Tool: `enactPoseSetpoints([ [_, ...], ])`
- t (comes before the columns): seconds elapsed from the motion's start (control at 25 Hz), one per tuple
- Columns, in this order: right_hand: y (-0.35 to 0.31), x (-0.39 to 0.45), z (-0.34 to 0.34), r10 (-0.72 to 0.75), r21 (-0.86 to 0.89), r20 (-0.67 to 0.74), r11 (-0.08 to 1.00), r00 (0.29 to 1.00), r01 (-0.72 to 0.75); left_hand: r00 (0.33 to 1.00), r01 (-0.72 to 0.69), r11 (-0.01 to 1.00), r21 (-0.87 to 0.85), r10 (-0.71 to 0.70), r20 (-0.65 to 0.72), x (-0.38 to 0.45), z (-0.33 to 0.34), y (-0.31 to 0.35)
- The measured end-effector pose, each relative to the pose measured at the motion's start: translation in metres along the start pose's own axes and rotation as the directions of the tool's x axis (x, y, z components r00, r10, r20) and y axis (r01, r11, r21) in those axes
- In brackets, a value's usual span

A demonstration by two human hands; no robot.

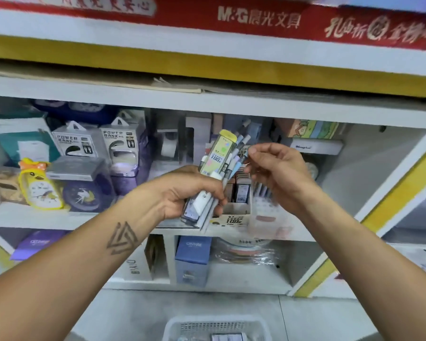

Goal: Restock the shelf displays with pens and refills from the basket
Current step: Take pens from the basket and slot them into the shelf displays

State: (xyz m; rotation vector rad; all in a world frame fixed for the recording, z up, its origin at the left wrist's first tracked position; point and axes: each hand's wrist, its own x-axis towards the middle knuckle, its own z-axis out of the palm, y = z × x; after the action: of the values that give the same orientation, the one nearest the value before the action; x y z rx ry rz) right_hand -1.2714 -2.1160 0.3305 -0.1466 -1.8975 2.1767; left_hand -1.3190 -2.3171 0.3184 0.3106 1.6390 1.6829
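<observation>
Stock remains: we grip a bundle of pens (217, 183) in our left hand (190, 193), right hand (278, 173) pinching one; basket (217, 327) at six o'clock isn't emptied.

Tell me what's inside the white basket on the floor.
Through the white basket's mesh wall, only one small white-and-blue packet shows near the bottom edge. The rest of the inside is cut off by the frame, so any other stock is out of sight.
</observation>
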Motion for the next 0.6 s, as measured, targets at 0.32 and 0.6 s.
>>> enactPoseSetpoints([
  [0.32, -0.010, 0.001, -0.051, -0.100, -0.028, -0.307, 0.995, 0.946, 0.096, 0.998, 0.026, 0.997, -0.067, -0.021, 0.063, 0.033, 0.037, -0.005],
  [0.6, -0.005, 0.004, -0.076, -0.430, -0.757, -0.098, 0.618, 0.897, 0.213, 0.999, 0.036, 0.998, -0.059, -0.036, 0.008, 0.036, 0.024, -0.003],
])
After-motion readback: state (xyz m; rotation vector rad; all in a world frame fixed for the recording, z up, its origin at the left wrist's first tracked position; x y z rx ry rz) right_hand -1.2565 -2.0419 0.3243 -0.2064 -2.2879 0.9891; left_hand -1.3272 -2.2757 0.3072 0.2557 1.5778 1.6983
